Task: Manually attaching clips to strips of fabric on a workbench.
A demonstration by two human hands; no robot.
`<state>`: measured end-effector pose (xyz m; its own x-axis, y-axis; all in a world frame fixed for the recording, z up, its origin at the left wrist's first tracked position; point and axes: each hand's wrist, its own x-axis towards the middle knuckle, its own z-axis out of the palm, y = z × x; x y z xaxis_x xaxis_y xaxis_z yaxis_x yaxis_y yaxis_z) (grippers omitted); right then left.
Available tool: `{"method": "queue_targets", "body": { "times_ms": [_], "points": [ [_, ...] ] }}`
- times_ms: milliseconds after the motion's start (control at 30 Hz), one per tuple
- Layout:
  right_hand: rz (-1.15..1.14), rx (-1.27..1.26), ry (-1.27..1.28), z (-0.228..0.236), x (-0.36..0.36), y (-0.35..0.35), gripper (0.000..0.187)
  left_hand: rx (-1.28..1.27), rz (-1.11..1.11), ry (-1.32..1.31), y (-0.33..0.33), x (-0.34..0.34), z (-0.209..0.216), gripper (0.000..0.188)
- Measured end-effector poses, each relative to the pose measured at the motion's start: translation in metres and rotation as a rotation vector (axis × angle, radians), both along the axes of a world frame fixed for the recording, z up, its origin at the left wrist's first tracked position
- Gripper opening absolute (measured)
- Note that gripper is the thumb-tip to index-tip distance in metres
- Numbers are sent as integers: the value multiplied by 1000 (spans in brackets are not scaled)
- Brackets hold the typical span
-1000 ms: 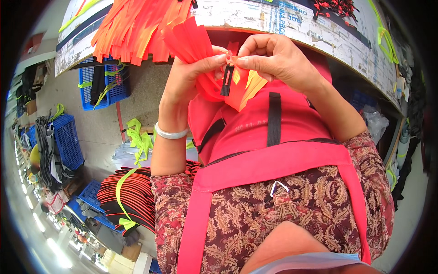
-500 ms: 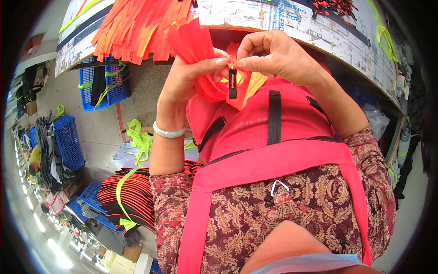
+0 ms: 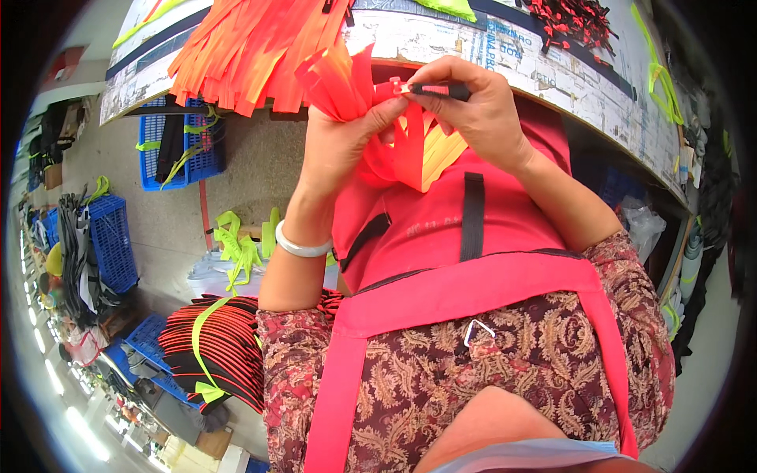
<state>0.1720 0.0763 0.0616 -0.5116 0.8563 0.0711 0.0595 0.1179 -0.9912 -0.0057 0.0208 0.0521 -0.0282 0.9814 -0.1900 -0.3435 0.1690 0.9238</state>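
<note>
My left hand [image 3: 335, 146] is closed round a bundle of bright orange zipper strips [image 3: 337, 79], whose loops and ends hang below over my red apron [image 3: 410, 217]. Thumb and forefinger meet at the end of one strip. In the fingers of my right hand [image 3: 493, 114] is a zipper slider [image 3: 397, 85], small and reddish, with a black pull tab [image 3: 445, 91] pointing right. The slider touches or nearly touches the strip end at my left fingertips; whether it is threaded on cannot be made out.
Ahead, a white-topped table [image 3: 441, 39] carries a heap of orange strips [image 3: 236, 55] draped over its edge and a pile of red-and-black zipper sliders [image 3: 572, 24]. Blue crates [image 3: 114, 244] and a tied stack of black-and-red pieces [image 3: 213, 347] stand to my left.
The black pull tab has swung from hanging down to pointing right, now between my right fingers. My right hand has turned slightly, and the view has shifted a little.
</note>
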Motion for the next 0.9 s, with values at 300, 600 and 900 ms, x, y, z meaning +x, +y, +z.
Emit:
{"method": "queue_targets", "body": {
  "times_ms": [300,600,900],
  "points": [
    [149,118,-85,23,-2,4,16,206,92,260,-8,4,-12,11],
    [28,430,-42,12,-7,-4,13,204,90,196,-8,4,-19,10],
    [115,441,-183,14,-6,1,14,272,151,295,-9,6,-28,13]
  ]
}}
